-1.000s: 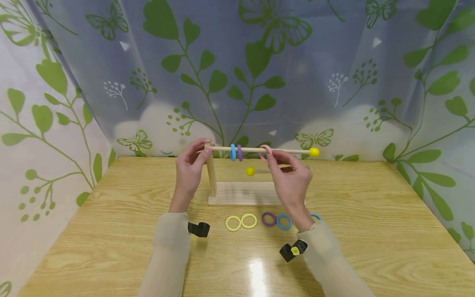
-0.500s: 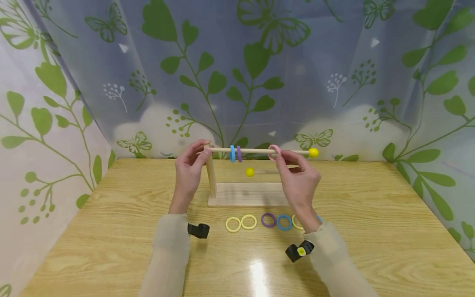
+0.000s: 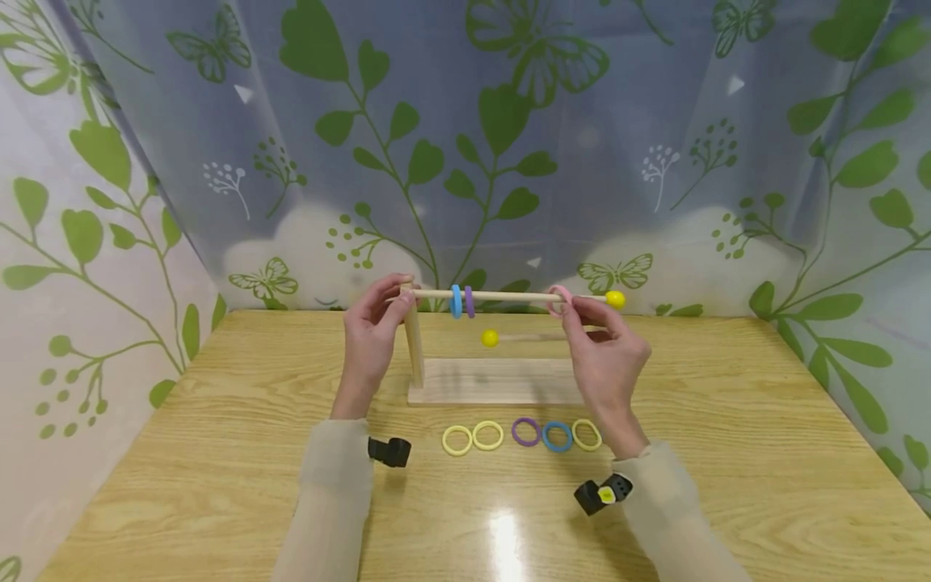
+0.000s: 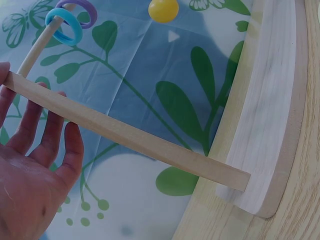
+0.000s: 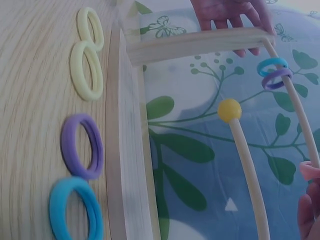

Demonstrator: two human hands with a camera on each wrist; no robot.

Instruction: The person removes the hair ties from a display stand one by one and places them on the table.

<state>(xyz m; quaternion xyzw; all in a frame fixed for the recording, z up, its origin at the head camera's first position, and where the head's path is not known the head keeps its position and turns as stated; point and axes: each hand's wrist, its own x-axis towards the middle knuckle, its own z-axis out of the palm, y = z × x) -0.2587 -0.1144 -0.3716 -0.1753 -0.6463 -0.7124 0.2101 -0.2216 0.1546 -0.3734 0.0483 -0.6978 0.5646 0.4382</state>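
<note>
My left hand (image 3: 371, 331) grips the top of a wooden post (image 3: 414, 347), where an upper wooden rod (image 3: 509, 297) meets it. Between the thumb and fingers of my right hand (image 3: 607, 360) is a pink ring (image 3: 558, 288), around the rod near its yellow ball end (image 3: 615, 300). Farther left on the same rod hang a blue ring (image 3: 456, 301) and a purple ring (image 3: 469, 302), close together. The left wrist view shows the post (image 4: 125, 130) running down to the wooden base (image 4: 265, 110), with my left fingers (image 4: 72, 150) behind its upper part.
A lower rod (image 5: 250, 180) ends in a yellow ball (image 5: 229, 110) pointing left. Before the base (image 3: 494, 380), a row of loose rings lies on the table (image 3: 240, 485): two yellow, then a purple ring (image 5: 70, 147), a blue ring (image 5: 59, 210) and another yellow ring (image 3: 575, 436).
My right hand has slid the pink ring rightward along the upper rod, closer to the yellow ball. The left hand stays at the post, and the blue and purple rings keep their places.
</note>
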